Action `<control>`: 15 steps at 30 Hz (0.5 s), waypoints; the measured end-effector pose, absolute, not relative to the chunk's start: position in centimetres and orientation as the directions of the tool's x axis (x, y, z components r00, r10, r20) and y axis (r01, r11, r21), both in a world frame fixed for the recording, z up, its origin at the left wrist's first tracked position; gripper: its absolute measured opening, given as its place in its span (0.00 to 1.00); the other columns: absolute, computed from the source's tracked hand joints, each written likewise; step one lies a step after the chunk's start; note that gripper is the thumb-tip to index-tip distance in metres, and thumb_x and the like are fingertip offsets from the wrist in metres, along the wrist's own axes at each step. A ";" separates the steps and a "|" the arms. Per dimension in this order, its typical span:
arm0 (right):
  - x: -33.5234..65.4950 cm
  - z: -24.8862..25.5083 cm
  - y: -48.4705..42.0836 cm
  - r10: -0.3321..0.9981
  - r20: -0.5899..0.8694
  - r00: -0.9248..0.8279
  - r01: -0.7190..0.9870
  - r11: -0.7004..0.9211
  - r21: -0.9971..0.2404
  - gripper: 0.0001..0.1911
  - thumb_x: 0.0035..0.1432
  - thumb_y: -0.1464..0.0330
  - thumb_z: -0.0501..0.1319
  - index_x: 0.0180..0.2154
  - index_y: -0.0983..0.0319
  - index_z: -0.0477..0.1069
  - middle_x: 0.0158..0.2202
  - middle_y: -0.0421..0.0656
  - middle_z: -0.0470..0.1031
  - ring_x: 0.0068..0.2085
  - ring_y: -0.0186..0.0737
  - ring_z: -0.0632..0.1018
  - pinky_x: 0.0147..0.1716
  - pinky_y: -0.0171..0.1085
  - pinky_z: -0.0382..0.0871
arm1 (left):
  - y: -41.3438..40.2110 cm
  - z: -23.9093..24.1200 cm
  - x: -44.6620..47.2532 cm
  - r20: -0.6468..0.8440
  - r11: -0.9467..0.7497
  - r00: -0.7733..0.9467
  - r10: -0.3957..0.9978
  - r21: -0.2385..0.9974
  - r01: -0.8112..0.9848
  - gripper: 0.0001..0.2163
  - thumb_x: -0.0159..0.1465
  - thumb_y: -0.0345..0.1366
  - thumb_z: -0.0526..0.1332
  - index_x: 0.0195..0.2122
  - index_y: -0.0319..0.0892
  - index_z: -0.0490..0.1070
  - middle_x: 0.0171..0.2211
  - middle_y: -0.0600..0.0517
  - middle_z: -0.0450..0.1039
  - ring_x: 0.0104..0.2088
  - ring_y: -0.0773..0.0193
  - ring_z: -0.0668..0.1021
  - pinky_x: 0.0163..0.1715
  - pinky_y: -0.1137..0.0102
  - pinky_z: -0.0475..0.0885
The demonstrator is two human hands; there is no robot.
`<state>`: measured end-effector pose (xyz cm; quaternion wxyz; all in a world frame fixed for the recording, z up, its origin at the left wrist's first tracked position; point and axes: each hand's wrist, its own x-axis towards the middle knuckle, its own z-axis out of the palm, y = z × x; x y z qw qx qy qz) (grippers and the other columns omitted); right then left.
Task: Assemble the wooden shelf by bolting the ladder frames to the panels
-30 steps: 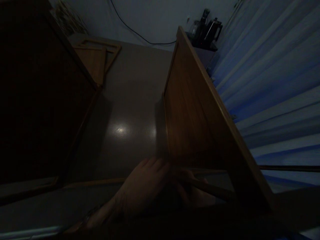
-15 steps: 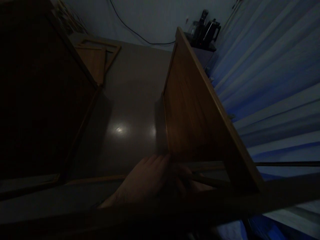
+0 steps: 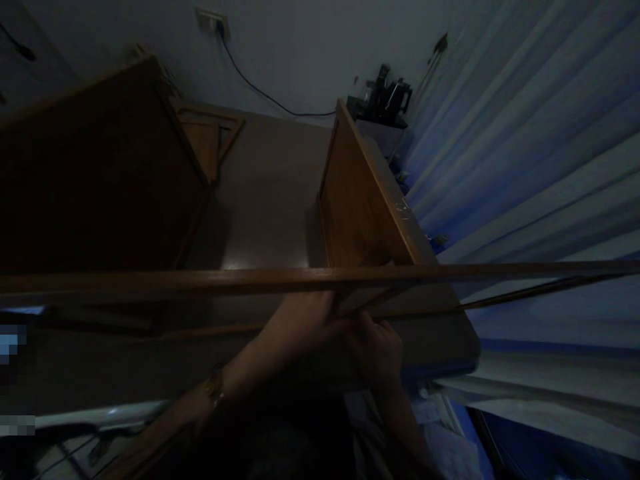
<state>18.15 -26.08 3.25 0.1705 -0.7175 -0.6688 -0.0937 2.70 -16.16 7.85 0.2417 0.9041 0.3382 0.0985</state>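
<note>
A wooden frame with two upright panels stands on the table; the right panel (image 3: 357,200) is brown and lit, the left panel (image 3: 115,180) almost black. A long horizontal rail (image 3: 260,279) crosses in front. My left hand (image 3: 303,320) reaches under the rail to the lower front corner of the right panel. Its fingers look bent inward, partly hidden by the rail. Close beside it, my right hand (image 3: 377,343) is closed, knuckles up, below the rail. Whatever is between the hands is too dark to make out.
The table (image 3: 270,167) has a rounded corner at right. A smaller wooden frame piece (image 3: 205,137) lies at the back left. A dark kettle (image 3: 397,97) stands behind the right panel. A cord (image 3: 260,90) hangs along the wall, and pale curtains (image 3: 545,173) line the right side.
My view has drawn back, so the rail now crosses mid-picture and both forearms show. My hands stay by the right panel's lower corner, the right one now plainer to see.
</note>
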 end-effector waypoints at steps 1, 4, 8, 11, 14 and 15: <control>18.2 3.2 -26.0 0.926 0.369 0.086 0.992 -0.044 -0.119 0.17 0.66 0.59 0.50 0.40 0.63 0.73 0.20 0.40 0.75 0.22 0.36 0.74 0.30 0.35 0.56 | -16.0 8.0 3.0 0.027 -0.661 0.744 0.668 0.483 0.575 0.28 0.63 0.55 0.51 0.54 0.38 0.60 0.53 0.40 0.71 0.52 0.48 0.75 0.50 0.57 0.72; 18.2 3.1 -25.9 0.924 0.371 0.096 0.992 -0.060 -0.107 0.20 0.66 0.56 0.49 0.41 0.62 0.72 0.21 0.41 0.77 0.23 0.36 0.76 0.30 0.35 0.56 | -15.7 8.4 3.7 -0.014 -0.649 0.720 0.693 0.423 0.633 0.32 0.62 0.60 0.47 0.52 0.36 0.61 0.45 0.38 0.75 0.43 0.48 0.80 0.41 0.59 0.74; 18.1 3.0 -25.6 0.922 0.373 0.105 0.993 -0.077 -0.088 0.26 0.65 0.49 0.48 0.41 0.62 0.72 0.24 0.43 0.78 0.25 0.37 0.77 0.31 0.35 0.57 | -15.1 8.2 3.8 0.053 -0.693 0.734 0.677 0.384 0.611 0.33 0.59 0.64 0.45 0.45 0.37 0.66 0.38 0.41 0.78 0.37 0.49 0.81 0.34 0.63 0.72; 17.9 2.7 -25.7 0.912 0.402 0.085 0.995 -0.059 -0.076 0.28 0.64 0.47 0.48 0.41 0.63 0.73 0.24 0.44 0.78 0.26 0.38 0.78 0.32 0.35 0.58 | -14.7 7.6 3.5 0.122 -0.721 0.743 0.658 0.388 0.575 0.33 0.57 0.66 0.46 0.41 0.39 0.68 0.35 0.43 0.78 0.35 0.52 0.81 0.32 0.66 0.70; 17.8 2.5 -25.9 0.901 0.427 0.076 0.997 -0.060 -0.051 0.30 0.63 0.46 0.47 0.41 0.64 0.73 0.23 0.44 0.78 0.25 0.38 0.78 0.33 0.36 0.59 | -14.7 7.3 3.3 0.148 -0.731 0.747 0.648 0.394 0.557 0.33 0.56 0.67 0.46 0.37 0.40 0.69 0.33 0.44 0.78 0.34 0.54 0.81 0.30 0.69 0.68; 17.8 2.5 -26.1 0.900 0.429 0.076 0.997 -0.063 -0.044 0.31 0.63 0.45 0.47 0.41 0.64 0.73 0.23 0.44 0.78 0.25 0.38 0.78 0.33 0.35 0.59 | -14.7 7.3 3.3 0.151 -0.734 0.748 0.646 0.393 0.554 0.33 0.56 0.68 0.46 0.36 0.40 0.69 0.33 0.44 0.78 0.33 0.54 0.80 0.29 0.69 0.66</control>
